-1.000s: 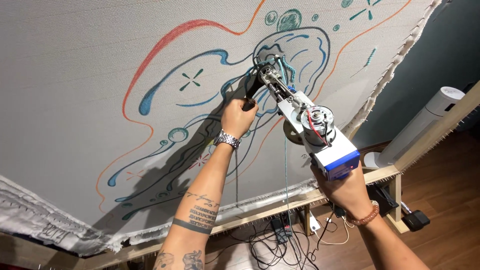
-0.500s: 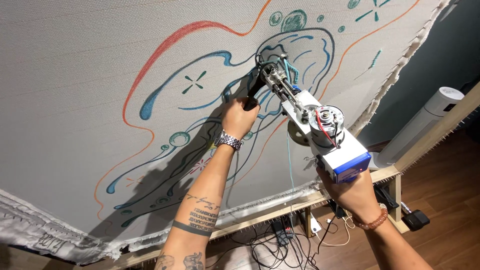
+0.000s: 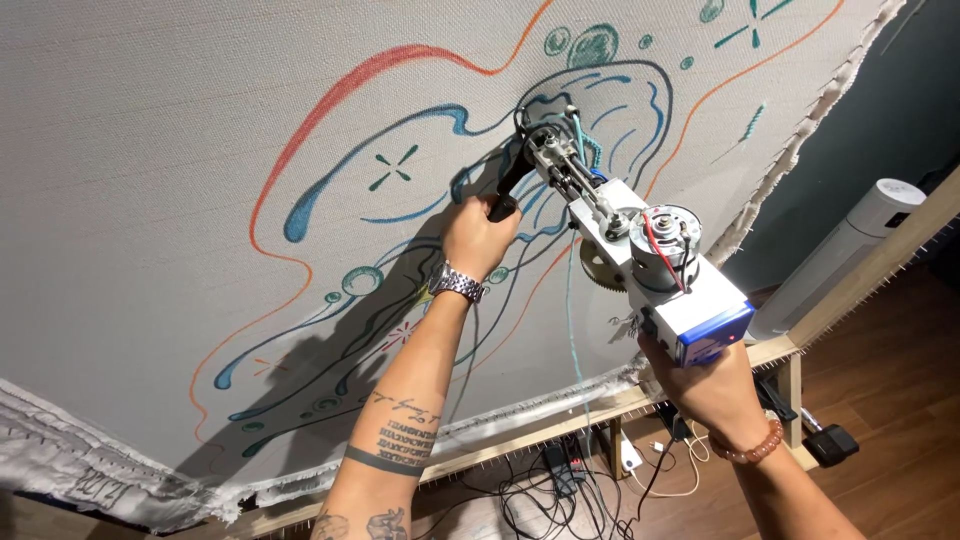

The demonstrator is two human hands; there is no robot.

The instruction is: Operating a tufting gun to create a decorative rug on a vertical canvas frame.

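Cloth (image 3: 180, 150), stretched on a wooden frame (image 3: 560, 425), marked with red, blue and orange lines. Left hand (image 3: 478, 238) raised, fingers clenched round the black front handle (image 3: 508, 185) of the tufting gun (image 3: 625, 245); a metal watch (image 3: 458, 283) is worn at the wrist. Gun tip pressed to the cloth at centre, inside a dark outlined shape. Teal yarn (image 3: 572, 300) hangs beneath the gun. Right hand (image 3: 712, 385) grasps the gun's rear grip from below, under the blue-ended housing. Cables (image 3: 570, 490) lie on the floor; white tower fan (image 3: 840, 260) far right. No containers seen.
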